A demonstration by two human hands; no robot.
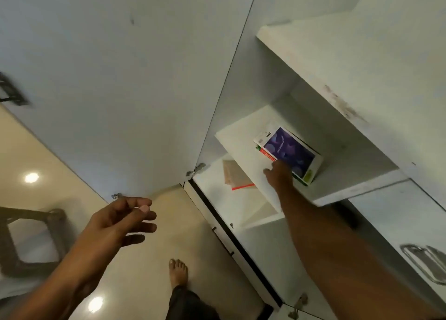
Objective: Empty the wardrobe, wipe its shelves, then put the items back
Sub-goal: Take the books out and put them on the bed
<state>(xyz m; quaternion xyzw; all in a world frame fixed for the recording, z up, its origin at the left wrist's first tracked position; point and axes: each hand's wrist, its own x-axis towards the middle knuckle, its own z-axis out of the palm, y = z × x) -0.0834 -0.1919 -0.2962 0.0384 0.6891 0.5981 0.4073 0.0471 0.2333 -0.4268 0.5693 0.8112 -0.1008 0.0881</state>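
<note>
Now your right hand [278, 172] is reached into the open wardrobe [337, 61], its grip laid on the near edge of a white box with a purple face [289, 153] that lies flat on the middle shelf [357, 187]. A thinner red-edged packet [264, 153] shows just beneath the box. Whether your fingers are curled round the box or only resting on it, you cannot tell from here; they are hidden behind the back of the hand. Your left hand [120, 220] hangs free out over the floor [149, 271], fingers loosely spread, holding nothing.

The shelf above looks bare and scuffed, and a flat tan envelope [235, 176] lies on the shelf below. So you seem to be either lifting the box out or setting it back; the frame does not settle which. Next, get a firm hold on both box and packet together, or square them toward the back.
</note>
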